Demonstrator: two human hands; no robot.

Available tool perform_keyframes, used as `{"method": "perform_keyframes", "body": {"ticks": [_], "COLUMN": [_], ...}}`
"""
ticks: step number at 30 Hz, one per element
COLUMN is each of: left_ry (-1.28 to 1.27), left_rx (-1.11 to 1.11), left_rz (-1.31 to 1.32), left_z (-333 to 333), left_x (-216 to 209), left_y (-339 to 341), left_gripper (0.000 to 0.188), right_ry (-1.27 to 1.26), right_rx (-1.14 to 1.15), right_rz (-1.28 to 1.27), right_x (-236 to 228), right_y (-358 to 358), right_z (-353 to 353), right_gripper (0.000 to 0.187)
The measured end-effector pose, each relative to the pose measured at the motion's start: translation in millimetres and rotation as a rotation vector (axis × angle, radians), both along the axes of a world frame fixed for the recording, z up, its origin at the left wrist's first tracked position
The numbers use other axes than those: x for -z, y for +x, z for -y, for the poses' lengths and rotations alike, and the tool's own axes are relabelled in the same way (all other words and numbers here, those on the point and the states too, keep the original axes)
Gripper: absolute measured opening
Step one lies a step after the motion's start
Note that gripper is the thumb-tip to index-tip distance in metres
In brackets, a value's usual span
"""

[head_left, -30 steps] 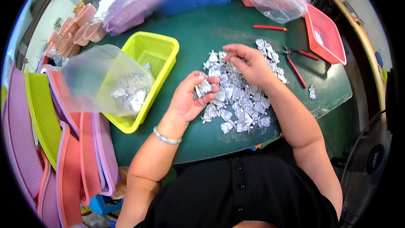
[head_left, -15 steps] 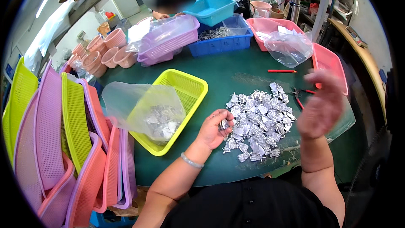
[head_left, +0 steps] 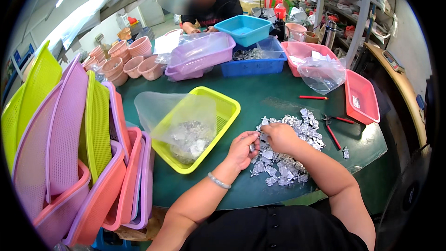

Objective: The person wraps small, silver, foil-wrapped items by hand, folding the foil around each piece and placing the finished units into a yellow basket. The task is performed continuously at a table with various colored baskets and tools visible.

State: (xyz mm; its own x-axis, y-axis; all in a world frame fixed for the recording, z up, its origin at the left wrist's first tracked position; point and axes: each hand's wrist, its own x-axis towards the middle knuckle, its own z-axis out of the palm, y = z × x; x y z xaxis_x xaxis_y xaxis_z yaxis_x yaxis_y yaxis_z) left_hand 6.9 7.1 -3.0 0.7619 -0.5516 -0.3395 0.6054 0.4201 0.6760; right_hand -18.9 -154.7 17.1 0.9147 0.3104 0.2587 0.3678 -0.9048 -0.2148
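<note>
A heap of small silvery metal pieces [head_left: 290, 169] lies on the green table [head_left: 253, 104] before me. At its left edge, my left hand [head_left: 242, 150] is closed round one or more of these pieces, a bit of silver showing between the fingers. My right hand [head_left: 280, 138] reaches over the upper left of the heap, fingers bent down and together near the left fingertips; what they pinch, if anything, is hidden. To the left, a yellow-green basket [head_left: 227, 128] holds a clear plastic bag [head_left: 179, 111] with more silvery pieces inside.
Red-handled pliers [head_left: 332, 132], a red pen [head_left: 313, 97] and one loose silvery piece [head_left: 345, 152] lie right of and behind the heap. Stacked colored baskets [head_left: 65, 135] crowd the left. Bins [head_left: 253, 67] line the back, where another person [head_left: 211, 7] sits.
My right hand has swung left from the table's right side onto the heap. A loose silvery piece now shows by the pliers. My left hand stays closed; the view has shifted slightly.
</note>
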Motion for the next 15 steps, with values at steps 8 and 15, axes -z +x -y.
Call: {"method": "perform_keyframes", "body": {"ticks": [8,15], "left_ry": [0.036,0.058], "left_rx": [0.032,0.077], "left_rz": [0.019,0.051], "left_z": [0.3,4.4], "left_x": [2.0,-2.1], "left_y": [-2.6,-7.2], "left_gripper": [0.006,0.011], "right_ry": [0.47,1.251], "right_rx": [0.072,-0.093], "right_rz": [-0.114,-0.179], "right_x": [-13.7,-29.1], "right_y": [-0.7,5.6], "right_z": [14.7,38.1], "right_gripper": [0.031,0.027]}}
